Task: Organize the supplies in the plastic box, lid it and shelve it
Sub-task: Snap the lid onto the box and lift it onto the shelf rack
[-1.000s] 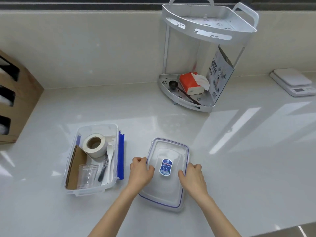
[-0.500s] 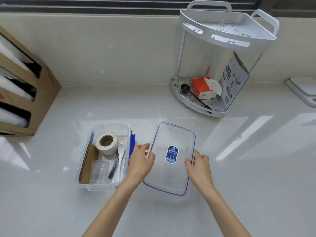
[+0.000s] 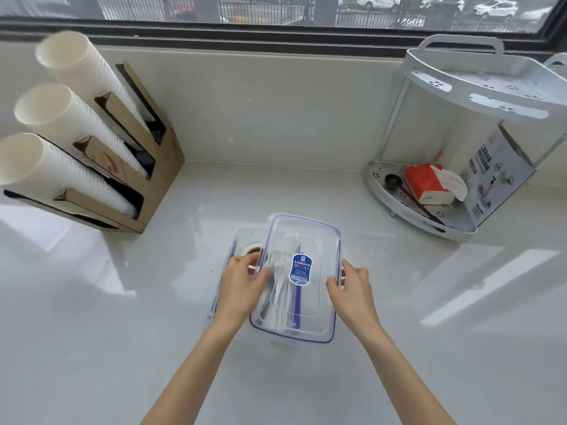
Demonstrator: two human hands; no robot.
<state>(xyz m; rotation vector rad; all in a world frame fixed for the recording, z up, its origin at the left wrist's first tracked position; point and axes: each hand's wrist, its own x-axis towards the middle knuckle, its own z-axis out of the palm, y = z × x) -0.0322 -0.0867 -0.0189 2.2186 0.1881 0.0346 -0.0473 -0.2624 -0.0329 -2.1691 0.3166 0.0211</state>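
Both hands, left (image 3: 242, 282) and right (image 3: 352, 285), hold the clear lid (image 3: 302, 302) over the plastic box (image 3: 245, 234), offset right.

glossy pale counter (image 3: 92, 348) under a window (image 3: 276, 9), daylight reflecting, perhaps parked cars outside.

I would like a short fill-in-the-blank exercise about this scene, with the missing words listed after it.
1. Both hands hold the clear lid over the plastic ____.
2. The sticker on the lid is mostly ____ in colour.
3. The left hand grips the lid's left edge; the right hand grips its ____ edge.
4. The red tissue pack lies on the rack's ____ tier.

Missing words: box; blue; right; lower
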